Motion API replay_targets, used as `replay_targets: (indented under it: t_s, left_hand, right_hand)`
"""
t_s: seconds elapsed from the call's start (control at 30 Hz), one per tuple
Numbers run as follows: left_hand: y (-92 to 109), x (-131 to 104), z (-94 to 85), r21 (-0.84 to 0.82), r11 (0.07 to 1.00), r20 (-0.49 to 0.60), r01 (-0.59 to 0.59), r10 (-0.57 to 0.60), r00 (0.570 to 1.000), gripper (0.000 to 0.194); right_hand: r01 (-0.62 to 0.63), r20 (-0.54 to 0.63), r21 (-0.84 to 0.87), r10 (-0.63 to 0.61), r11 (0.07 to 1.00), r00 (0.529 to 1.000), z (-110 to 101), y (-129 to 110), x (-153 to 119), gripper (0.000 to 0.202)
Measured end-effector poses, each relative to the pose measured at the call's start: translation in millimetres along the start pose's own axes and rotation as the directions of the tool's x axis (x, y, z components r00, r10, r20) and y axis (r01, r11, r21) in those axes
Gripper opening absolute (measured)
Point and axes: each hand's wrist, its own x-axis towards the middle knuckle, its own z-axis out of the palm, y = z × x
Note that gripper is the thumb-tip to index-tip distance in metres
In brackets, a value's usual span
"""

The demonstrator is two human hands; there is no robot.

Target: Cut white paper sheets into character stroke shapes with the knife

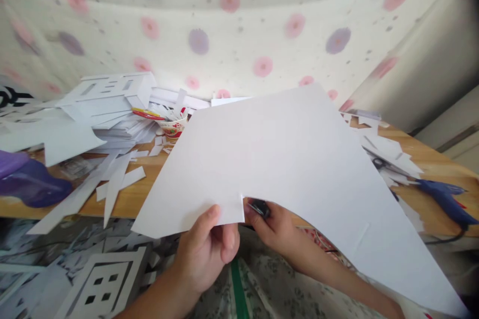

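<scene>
Paper sheet (284,159) pinched above left hand (207,251)

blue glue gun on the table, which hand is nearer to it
Right. The right hand, under the white sheet, lies toward the blue glue gun at the table's right end; the left hand pinches the sheet's edge farther left.

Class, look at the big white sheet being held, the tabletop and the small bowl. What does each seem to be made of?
Sheet: paper or thin card, matte; it bends and has a cut notch. Tabletop: probably wood or wood-look laminate, with warm brown grain. Bowl: possibly glazed ceramic or plastic, glossy with red print; too small to settle.
</scene>
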Motion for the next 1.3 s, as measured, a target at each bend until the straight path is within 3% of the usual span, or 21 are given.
replay_targets:
  t_s: [0.23,0.5,0.77,0.97,1.13,1.3]
  left_hand:
    - [0.7,1.6,-1.5,-0.083,0.997,-0.003,0.007,-0.007,1.000,0.048]
    - [0.7,-0.1,2.6,-0.083,0.996,0.001,0.022,-0.022,1.000,0.049]
    - [0.3,-1.7,1.2,-0.101,0.992,0.062,0.069,-0.063,0.996,0.059]
    - [-2.2,-2.8,-2.8,-0.140,0.984,0.049,0.106,-0.100,0.994,0.051]
    - [-2.5,-2.3,-6.4,-0.139,0.987,0.027,0.084,-0.081,0.996,0.045]
    - [-0.8,-0.2,-6.8,-0.078,0.997,-0.001,0.018,-0.018,1.000,0.043]
  right_hand:
    - [0.091,0.052,-0.020,-0.090,0.996,0.995,5.1,0.2,4.9,0.032]
    - [-0.003,0.125,0.010,0.002,1.000,0.992,10.5,-1.9,19.0,0.016]
    - [-0.086,0.161,0.066,0.074,0.994,0.984,14.3,14.2,21.0,0.017]
    - [-0.165,0.228,-0.001,0.161,0.986,0.960,13.3,12.5,22.1,0.018]
    - [-0.039,0.133,-0.070,0.048,0.997,0.990,17.1,12.6,22.2,0.016]
    - [-0.044,-0.027,-0.148,0.041,0.988,0.999,17.0,19.0,12.4,0.017]
